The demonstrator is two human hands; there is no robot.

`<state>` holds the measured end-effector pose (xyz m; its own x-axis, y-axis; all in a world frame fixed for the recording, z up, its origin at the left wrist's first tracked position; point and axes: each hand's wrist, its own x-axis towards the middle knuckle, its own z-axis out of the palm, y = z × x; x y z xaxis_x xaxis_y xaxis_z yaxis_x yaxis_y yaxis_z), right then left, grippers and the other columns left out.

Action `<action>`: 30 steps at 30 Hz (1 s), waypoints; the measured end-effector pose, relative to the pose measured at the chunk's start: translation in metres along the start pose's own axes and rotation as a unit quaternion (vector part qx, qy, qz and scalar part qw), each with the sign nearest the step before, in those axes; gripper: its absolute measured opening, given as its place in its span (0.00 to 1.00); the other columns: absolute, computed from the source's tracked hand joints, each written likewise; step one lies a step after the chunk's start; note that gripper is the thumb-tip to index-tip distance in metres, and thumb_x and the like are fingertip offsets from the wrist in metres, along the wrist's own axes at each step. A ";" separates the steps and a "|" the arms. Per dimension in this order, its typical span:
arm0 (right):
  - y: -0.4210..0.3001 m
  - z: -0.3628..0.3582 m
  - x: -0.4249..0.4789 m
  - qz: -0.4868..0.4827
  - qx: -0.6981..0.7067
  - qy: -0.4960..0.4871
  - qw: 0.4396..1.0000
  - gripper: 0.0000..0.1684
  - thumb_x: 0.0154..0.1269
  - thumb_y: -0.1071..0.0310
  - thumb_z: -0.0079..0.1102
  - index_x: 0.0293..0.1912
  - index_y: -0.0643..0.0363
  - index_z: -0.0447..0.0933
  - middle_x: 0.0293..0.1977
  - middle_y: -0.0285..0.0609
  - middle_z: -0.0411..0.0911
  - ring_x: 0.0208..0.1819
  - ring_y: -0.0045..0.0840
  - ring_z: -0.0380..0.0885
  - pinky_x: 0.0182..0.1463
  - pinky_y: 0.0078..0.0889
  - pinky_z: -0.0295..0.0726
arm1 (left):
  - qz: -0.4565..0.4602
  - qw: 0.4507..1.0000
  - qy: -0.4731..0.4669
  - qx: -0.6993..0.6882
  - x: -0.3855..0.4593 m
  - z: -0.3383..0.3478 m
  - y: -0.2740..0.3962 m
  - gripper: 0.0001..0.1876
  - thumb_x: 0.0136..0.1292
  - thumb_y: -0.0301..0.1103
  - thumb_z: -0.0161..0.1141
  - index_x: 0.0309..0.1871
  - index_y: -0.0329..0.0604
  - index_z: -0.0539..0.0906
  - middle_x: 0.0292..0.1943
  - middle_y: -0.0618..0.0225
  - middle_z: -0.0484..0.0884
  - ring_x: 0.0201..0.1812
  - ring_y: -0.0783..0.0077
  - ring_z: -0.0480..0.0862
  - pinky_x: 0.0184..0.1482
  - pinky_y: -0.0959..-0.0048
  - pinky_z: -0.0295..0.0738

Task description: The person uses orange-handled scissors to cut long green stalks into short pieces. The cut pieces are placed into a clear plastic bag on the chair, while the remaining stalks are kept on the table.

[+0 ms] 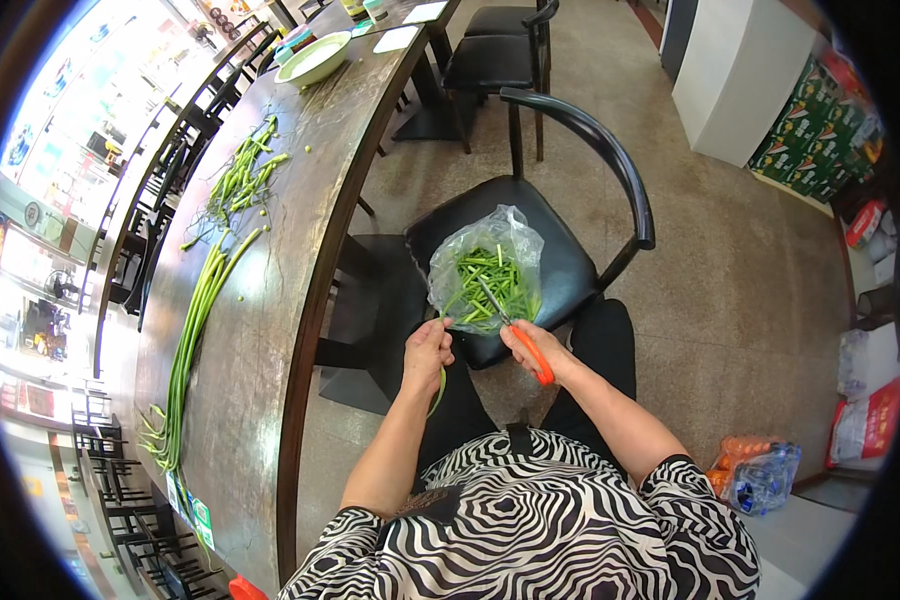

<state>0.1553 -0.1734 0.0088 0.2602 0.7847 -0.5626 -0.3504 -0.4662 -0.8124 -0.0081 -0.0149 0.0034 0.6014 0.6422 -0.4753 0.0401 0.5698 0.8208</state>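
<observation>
My left hand point(429, 351) pinches a thin green stem point(442, 390), apparently a garlic scape, whose lower end hangs down by the wrist. In my right hand point(534, 351) are scissors with orange handles point(534, 358), their metal blades pointing over a clear plastic bag point(526, 221). The bag sits open on a black chair seat point(562, 247) between my knees. Inside it lie many short cut green pieces point(487, 274). To my left, long uncut scapes point(193, 337) rest in a bundle on the wooden table point(247, 420). Beyond them is a pile of trimmed scape tips point(244, 172).
A pale green bowl point(315, 61) stands at the table's far end, near white paper sheets point(396, 39). The chair's curved black backrest point(607, 142) rises ahead on the right. Another black chair point(487, 64) is farther off. Plastic-wrapped bottles point(757, 472) stand on the right.
</observation>
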 end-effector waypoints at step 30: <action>0.001 -0.014 0.010 -0.001 0.039 0.019 0.999 0.26 0.66 0.37 0.59 0.37 0.50 0.68 0.18 0.28 0.64 0.12 0.12 0.60 0.13 0.18 0.59 | -0.021 0.995 -0.061 0.071 -0.002 -0.002 -0.014 0.12 0.75 0.36 0.53 0.52 0.38 0.77 0.29 0.74 0.78 0.26 0.81 0.75 0.30 0.79 0.71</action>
<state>0.1702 -0.1714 0.0004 0.2950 0.7685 -0.5678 -0.4177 -0.4307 -0.8000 -0.0112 -0.0230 -0.0083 0.6894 0.5468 -0.4751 0.1746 0.5111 0.8416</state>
